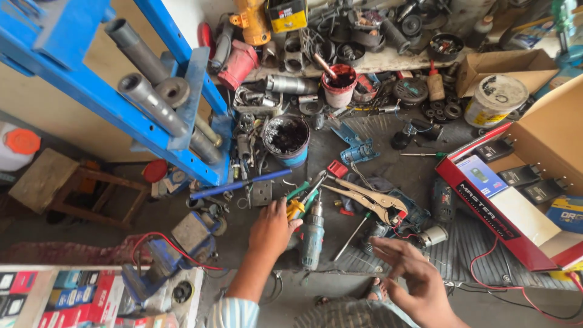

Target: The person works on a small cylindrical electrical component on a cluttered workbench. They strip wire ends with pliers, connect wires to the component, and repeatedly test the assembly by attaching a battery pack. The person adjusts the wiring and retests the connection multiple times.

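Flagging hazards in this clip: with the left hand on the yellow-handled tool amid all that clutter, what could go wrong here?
1. The left hand grips a yellow-handled tool crowded against the drill and locking pliers; lifting it could snag or knock them.
2. The open tub of black grease sits nearby and might be tipped.
3. The red wires near the empty right hand could catch fingers.

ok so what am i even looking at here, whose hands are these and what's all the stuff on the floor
This is one picture from a camera worn on a person's head, looking straight down at their own two bare hands. There is no machine.

The left hand rests on a yellow-handled tool next to a teal power drill; whether it grips the tool is hard to tell. The right hand hovers open, fingers spread, holding nothing.

Around them lie locking pliers, a screwdriver, a blue vise, a tub of black grease, a red box and a blue metal frame.
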Demonstrator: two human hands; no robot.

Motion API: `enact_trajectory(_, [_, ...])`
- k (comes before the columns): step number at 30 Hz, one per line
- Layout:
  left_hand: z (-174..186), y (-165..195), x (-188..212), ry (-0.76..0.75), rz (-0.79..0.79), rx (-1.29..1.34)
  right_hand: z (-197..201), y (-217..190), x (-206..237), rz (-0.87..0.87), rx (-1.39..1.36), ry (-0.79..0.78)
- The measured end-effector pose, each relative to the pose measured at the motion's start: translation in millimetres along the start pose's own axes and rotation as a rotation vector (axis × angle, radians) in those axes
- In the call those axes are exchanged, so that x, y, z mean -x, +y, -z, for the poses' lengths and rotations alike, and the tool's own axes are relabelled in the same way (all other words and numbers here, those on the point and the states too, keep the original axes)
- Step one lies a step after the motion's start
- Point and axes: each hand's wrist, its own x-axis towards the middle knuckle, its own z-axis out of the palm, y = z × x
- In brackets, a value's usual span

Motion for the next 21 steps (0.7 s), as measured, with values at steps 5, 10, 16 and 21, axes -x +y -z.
enact_trajectory(5, [-37,-31,-20,-0.189,-0.122,-0.122,-9,25,19,0.183,-0.357,-0.037])
enact_trajectory(10, [-48,-63,-39,-0.296,0.028,0.344,-15,41,38,0.086,-0.538,0.038])
enact_trajectory(16, [-11,-83,32,-0.607,0.166,1.870,-23,45,52,0.126,-0.759,0.071])
enact_trajectory(21, [-15,-42,104,-0.594,0.113,2.359,-35,43,54,0.158,-1.066,-0.038])
